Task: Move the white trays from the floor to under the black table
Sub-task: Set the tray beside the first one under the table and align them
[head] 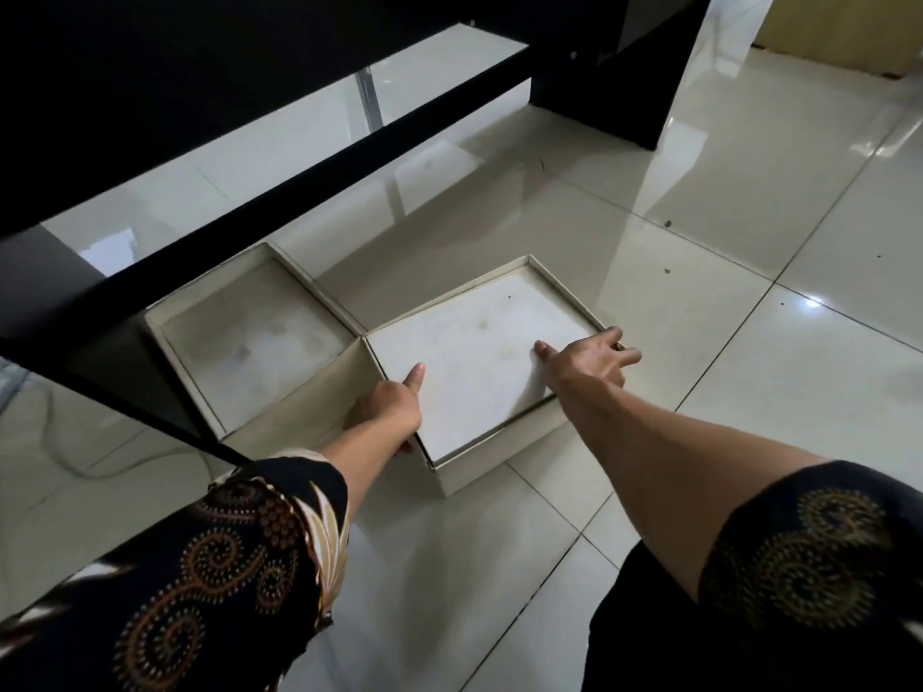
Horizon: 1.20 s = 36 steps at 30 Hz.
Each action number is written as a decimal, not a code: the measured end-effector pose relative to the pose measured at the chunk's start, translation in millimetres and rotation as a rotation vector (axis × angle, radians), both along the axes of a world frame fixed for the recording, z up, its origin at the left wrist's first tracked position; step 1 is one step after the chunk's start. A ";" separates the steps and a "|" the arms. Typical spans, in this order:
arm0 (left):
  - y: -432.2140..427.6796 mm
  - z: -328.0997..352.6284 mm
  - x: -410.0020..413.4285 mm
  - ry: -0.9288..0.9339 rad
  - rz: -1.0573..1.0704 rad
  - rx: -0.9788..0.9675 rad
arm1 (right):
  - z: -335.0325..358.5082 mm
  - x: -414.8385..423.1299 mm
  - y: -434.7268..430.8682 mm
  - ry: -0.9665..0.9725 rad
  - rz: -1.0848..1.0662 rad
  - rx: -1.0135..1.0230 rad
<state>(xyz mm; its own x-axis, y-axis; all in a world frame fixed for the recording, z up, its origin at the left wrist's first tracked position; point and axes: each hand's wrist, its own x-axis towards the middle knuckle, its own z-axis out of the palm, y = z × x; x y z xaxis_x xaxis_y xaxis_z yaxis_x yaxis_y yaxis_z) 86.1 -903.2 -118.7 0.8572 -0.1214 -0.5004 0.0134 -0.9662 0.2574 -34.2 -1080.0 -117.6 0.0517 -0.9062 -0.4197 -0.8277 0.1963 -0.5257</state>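
Two square white trays lie on the tiled floor, corner to corner. The left tray (249,342) sits partly beneath the black table (150,82). The right tray (479,352) lies just in front of the table's edge, in the open. My left hand (389,407) grips this tray's left wall, thumb inside on the tray's bottom and fingers outside. My right hand (589,362) holds the right wall, thumb inside and fingers over the rim. Both trays hold nothing.
A black table rail (279,182) runs diagonally above the left tray. A black table leg (614,82) stands at the back right. A thin metal leg (369,97) shows under the table. Glossy pale tiles (749,242) spread to the right.
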 end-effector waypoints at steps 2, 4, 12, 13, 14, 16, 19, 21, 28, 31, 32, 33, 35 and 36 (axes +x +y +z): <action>-4.3 2.0 0.0 -0.197 -0.095 0.102 | -1.4 2.5 -0.7 -0.003 -0.003 -0.012; -10.1 12.4 -0.8 -0.363 -0.231 0.165 | -0.2 2.2 -1.1 0.011 0.010 -0.014; -20.9 39.4 66.7 -0.185 -0.739 0.386 | 3.6 13.0 1.7 0.031 0.067 -0.015; -20.6 36.7 72.7 -0.121 -0.742 0.381 | 4.9 13.4 -0.7 0.026 0.091 -0.016; -21.2 34.7 75.9 -0.088 -0.744 0.369 | 7.4 13.0 -3.9 0.017 0.112 -0.013; -22.9 31.9 72.6 -0.101 -0.762 0.367 | 12.8 9.2 -7.1 0.033 0.145 0.005; -23.5 32.5 66.7 -0.134 -0.757 0.375 | 23.5 7.6 9.5 0.052 0.119 0.079; -23.9 34.7 69.0 -0.134 -0.754 0.364 | 30.8 20.0 37.7 0.044 0.103 0.170; -19.2 38.0 62.7 -0.183 -0.779 0.354 | 15.5 39.7 119.7 -0.077 0.074 0.157; -16.5 39.0 57.1 -0.221 -0.764 0.363 | 15.7 38.9 103.6 -0.053 0.114 0.148; -14.3 38.5 53.9 -0.228 -0.766 0.380 | 17.0 38.6 98.7 -0.021 0.141 0.155; -12.0 38.2 49.7 -0.243 -0.773 0.400 | 17.7 38.3 93.4 0.019 0.180 0.149; -7.8 39.0 40.2 -0.270 -0.781 0.428 | 17.8 37.8 81.4 0.084 0.273 0.134; -5.5 39.5 35.0 -0.273 -0.777 0.432 | 17.4 37.1 74.3 0.094 0.315 0.127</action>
